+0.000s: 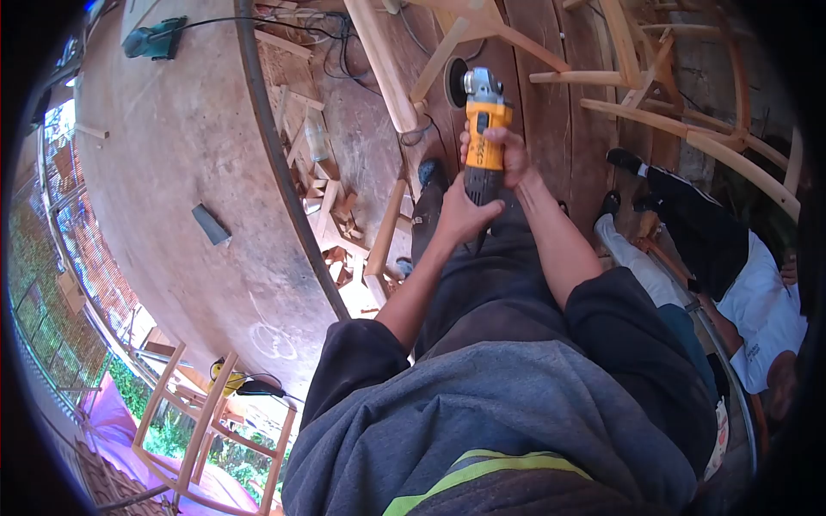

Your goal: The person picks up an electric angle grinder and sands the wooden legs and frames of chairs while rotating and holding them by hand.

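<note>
A yellow angle grinder (488, 146) with a grey metal head is held in front of my legs, its head pointing away from me. A dark round disc (456, 82) sits on the left side of the head. Around the black rear end of the grinder, my left hand (465, 215) is closed. My right hand (511, 158) grips the yellow body further forward, its thumb near the dark switch. Just beyond the grinder, a pale wooden chair frame (447, 62) stands on the floor.
To my left runs a long wooden table (172, 163) bearing a teal power tool (155, 39) and a dark flat block (211, 224). Wood offcuts (331, 206) litter the floor beside it. Chair frames (680, 120) stand at right, near a seated person (757, 301). Cables (344, 47) trail ahead.
</note>
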The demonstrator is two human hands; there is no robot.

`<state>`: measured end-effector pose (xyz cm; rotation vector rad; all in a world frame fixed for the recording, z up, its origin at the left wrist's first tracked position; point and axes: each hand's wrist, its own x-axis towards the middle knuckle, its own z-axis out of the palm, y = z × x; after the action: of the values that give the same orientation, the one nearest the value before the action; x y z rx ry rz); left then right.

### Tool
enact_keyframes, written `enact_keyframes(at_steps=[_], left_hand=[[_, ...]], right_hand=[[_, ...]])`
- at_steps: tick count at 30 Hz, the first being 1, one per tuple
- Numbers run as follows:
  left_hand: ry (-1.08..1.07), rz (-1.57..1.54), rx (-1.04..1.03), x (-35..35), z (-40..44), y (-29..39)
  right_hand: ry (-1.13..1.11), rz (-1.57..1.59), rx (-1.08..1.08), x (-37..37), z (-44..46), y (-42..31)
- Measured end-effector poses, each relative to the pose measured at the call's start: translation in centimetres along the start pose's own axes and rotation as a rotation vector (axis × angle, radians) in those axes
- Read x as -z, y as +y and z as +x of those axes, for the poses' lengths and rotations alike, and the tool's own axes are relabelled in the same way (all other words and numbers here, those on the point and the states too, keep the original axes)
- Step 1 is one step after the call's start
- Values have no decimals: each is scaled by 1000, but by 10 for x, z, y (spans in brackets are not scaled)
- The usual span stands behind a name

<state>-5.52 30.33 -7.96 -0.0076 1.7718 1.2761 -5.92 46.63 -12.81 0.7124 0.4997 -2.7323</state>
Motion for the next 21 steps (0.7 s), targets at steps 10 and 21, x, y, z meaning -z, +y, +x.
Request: enact_keyframes(at_steps=[10, 21], left_hand=[[380, 29, -173, 42, -89, -4], [340, -528, -228, 138, -176, -4]], right_hand=[[-56, -430, -7, -124, -11, 45], [-480, -690, -316, -243, 24, 124]])
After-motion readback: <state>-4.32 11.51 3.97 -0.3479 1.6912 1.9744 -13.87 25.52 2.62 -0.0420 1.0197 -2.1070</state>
